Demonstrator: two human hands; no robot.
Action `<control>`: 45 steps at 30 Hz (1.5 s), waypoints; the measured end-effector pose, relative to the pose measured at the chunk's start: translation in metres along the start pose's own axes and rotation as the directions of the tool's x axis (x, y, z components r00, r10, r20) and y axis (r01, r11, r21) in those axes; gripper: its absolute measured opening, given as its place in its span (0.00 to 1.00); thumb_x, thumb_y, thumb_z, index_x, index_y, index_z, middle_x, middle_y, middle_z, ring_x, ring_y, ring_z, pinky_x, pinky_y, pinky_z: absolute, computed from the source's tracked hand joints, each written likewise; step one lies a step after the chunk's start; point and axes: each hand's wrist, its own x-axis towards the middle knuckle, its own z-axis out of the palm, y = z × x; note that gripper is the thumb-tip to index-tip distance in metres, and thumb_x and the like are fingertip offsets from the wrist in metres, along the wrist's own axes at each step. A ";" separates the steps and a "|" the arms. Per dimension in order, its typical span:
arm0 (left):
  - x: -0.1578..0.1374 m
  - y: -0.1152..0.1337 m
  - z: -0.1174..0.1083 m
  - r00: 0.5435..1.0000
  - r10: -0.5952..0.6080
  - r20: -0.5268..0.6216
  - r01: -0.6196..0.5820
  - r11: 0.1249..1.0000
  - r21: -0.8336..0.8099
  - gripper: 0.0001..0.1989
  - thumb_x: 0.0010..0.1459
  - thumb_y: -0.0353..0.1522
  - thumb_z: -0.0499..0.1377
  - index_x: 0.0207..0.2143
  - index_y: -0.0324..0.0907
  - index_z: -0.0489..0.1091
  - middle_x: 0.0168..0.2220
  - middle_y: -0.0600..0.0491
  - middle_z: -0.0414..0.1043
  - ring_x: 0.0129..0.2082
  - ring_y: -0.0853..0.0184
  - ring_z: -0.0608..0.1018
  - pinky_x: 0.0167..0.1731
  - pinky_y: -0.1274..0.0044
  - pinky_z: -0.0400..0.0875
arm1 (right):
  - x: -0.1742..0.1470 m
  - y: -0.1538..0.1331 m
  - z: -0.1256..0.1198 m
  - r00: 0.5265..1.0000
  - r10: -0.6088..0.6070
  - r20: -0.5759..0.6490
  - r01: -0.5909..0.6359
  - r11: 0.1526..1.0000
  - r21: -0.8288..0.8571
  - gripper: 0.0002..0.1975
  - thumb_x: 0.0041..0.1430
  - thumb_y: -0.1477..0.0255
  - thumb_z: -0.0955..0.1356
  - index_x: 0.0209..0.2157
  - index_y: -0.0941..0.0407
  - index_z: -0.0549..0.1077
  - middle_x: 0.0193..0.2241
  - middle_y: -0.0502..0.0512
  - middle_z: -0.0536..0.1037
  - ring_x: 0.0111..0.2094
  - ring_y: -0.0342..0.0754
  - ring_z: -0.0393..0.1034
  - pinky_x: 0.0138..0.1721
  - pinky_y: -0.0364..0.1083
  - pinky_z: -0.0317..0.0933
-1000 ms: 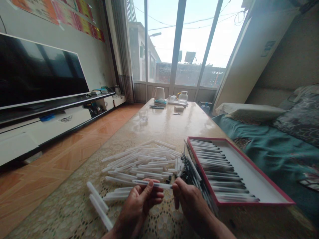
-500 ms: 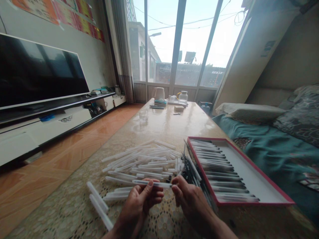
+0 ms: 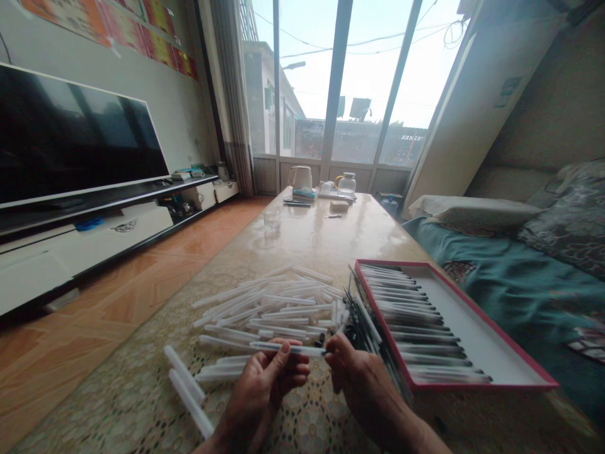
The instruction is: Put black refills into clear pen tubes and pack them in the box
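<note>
My left hand [image 3: 267,381] pinches a translucent white pen [image 3: 302,350] between thumb and fingers, holding it level above the table. At the pen's dark right end, the closed fingers of my right hand [image 3: 354,372] grip the tip; they partly hide what is there. Just beyond both hands lies a pile of loose white pen barrels [image 3: 278,302]. Slim black pen parts [image 3: 363,321] are heaped between that pile and a red-rimmed box [image 3: 482,386]. Inside the box, a row of pens with dark ends [image 3: 425,331] fills the left side.
The long table [image 3: 321,243] has a patterned cover. A clear glass [image 3: 271,221] stands farther off, with a kettle [image 3: 301,178] and a glass jug [image 3: 347,183] at the far end. A sofa [image 3: 496,265] runs along the right; a television [image 3: 80,135] is left.
</note>
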 end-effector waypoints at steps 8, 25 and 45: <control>-0.002 0.000 0.001 1.000 0.010 -0.018 -0.010 1.000 -0.002 0.08 0.48 0.32 0.64 0.30 0.35 0.74 0.23 0.49 0.78 0.24 0.68 0.78 0.26 0.80 0.73 | 0.001 0.000 -0.001 0.999 -0.038 -0.031 0.038 0.999 -0.005 0.10 0.64 0.67 0.54 0.35 0.54 0.63 0.17 0.46 0.71 0.18 0.42 0.67 0.21 0.37 0.50; -0.003 -0.001 0.001 0.999 0.018 0.045 -0.020 0.999 0.044 0.13 0.44 0.36 0.66 0.30 0.36 0.73 0.23 0.49 0.78 0.22 0.68 0.78 0.24 0.80 0.72 | -0.002 -0.004 -0.005 1.000 0.002 0.030 -0.006 0.992 0.130 0.15 0.65 0.66 0.52 0.26 0.54 0.60 0.15 0.46 0.71 0.18 0.41 0.65 0.22 0.38 0.51; -0.001 0.001 0.002 0.989 0.031 0.142 -0.054 0.986 0.159 0.11 0.44 0.35 0.66 0.29 0.37 0.75 0.23 0.49 0.77 0.22 0.67 0.77 0.23 0.78 0.71 | 0.001 0.002 -0.003 0.993 -0.076 -0.090 0.089 0.985 0.151 0.11 0.63 0.68 0.57 0.35 0.56 0.69 0.32 0.54 0.74 0.31 0.44 0.69 0.33 0.41 0.60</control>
